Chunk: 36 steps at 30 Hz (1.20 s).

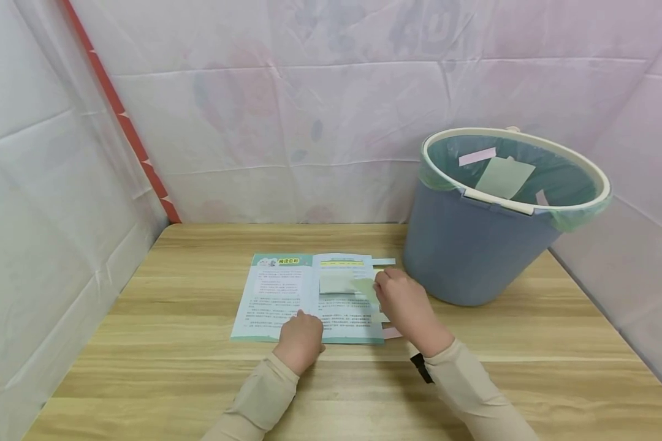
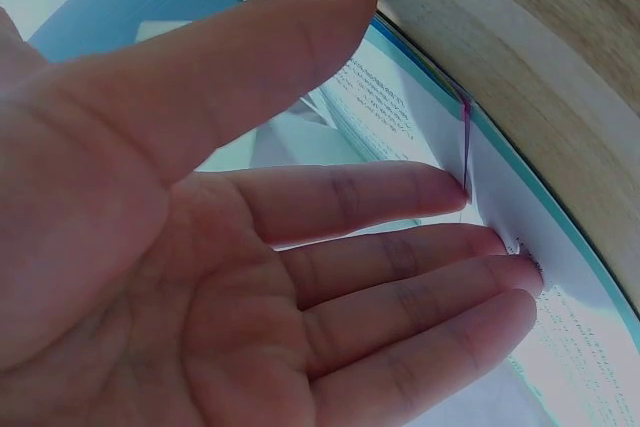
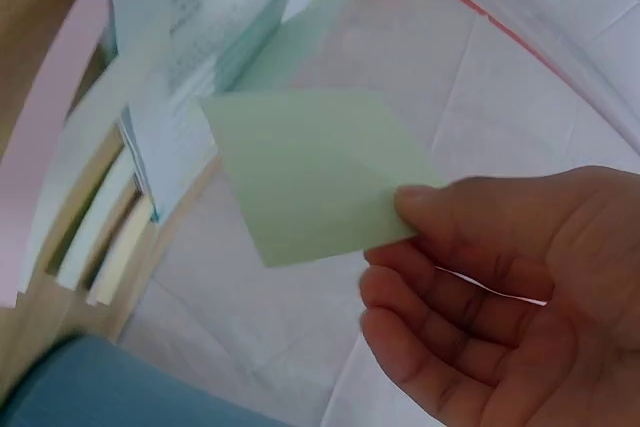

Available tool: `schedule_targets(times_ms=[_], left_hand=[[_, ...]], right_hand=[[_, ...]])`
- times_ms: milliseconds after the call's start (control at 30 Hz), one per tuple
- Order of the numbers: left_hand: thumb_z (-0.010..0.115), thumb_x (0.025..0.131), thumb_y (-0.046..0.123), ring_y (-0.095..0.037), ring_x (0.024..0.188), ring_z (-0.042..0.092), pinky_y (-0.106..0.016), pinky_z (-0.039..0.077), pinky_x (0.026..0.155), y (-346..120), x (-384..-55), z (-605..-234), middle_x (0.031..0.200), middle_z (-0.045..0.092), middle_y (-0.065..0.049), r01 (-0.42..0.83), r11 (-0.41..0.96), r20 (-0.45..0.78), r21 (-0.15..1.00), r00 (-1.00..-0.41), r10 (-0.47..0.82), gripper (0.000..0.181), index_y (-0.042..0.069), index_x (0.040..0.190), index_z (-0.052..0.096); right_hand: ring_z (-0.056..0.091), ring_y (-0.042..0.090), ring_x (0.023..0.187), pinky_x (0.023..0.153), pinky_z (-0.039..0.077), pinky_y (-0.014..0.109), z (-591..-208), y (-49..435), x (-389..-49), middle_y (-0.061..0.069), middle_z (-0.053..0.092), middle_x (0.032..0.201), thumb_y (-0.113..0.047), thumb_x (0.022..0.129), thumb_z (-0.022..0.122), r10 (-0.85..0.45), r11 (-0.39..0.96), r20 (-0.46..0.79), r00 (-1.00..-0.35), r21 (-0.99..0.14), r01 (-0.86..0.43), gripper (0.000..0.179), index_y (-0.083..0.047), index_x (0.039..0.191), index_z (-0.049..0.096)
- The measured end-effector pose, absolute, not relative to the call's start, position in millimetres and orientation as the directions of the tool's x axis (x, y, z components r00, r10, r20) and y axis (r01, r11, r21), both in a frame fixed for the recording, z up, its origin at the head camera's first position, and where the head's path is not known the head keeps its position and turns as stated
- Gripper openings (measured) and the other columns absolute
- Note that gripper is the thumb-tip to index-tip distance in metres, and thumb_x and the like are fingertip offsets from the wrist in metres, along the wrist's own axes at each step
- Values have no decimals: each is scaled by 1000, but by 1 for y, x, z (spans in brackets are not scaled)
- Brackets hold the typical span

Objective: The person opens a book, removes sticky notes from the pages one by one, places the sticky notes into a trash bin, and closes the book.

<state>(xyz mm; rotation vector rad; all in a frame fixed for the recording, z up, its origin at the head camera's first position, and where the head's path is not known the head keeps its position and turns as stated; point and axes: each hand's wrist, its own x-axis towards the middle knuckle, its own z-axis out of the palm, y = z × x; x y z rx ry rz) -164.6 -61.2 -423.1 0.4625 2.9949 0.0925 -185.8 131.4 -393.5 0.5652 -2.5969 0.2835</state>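
Note:
An open book with printed pages lies on the wooden table. My left hand rests on its lower edge near the middle fold; in the left wrist view the fingers are nearly straight over the page. Between thumb and forefinger my right hand pinches one corner of a pale green sticky note, held up over the right page's outer edge. Another pale note lies on that page, under a yellow-highlighted heading. Paper tabs, including a blue one and a pink one, stick out on the right side.
A blue-grey bin with a green liner stands behind and right of the book. Inside it are a pink strip and a pale green square. Pale fabric sheets hang behind the table and at both sides.

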Motion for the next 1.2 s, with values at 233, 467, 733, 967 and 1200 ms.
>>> schedule_targets(times_ms=[233,467,733,967,1200], left_hand=[[82,76,27,-33,84,67,-42,58,65,-61,-163,-422,96,68,-22,303,950,-94,76,-946,309,37,-5,90,70],[83,75,27,-34,85,67,-42,58,65,-61,-162,-423,100,68,-24,306,949,-80,73,-947,312,37,-5,90,71],[82,76,27,-37,92,67,-43,59,68,-60,-161,-422,109,66,-26,303,950,-99,72,-946,309,38,-4,93,71],[81,76,27,-37,93,67,-43,59,69,-60,-159,-419,111,65,-28,301,950,-100,78,-946,308,39,-6,96,71],[82,76,27,-37,93,67,-43,59,68,-60,-160,-420,111,65,-28,299,951,-93,74,-948,305,40,-6,96,71]], right_hand=[[59,24,72,56,51,33,-367,145,-177,10,62,83,13,80,67,-310,838,616,-724,-183,-515,20,2,97,64],[61,31,74,72,49,29,-326,157,-166,15,65,83,16,73,71,-126,737,961,-247,-76,-672,20,3,87,67],[56,45,76,87,42,14,-263,198,-164,24,63,78,9,82,66,163,863,985,-53,-169,-476,8,5,77,71],[56,42,82,77,39,22,-255,244,-170,23,64,86,5,90,61,-36,917,950,-309,-91,-387,12,6,85,72],[54,41,86,71,45,48,-257,245,-174,23,62,90,7,89,61,-130,929,891,-435,-43,-366,11,8,91,72]])
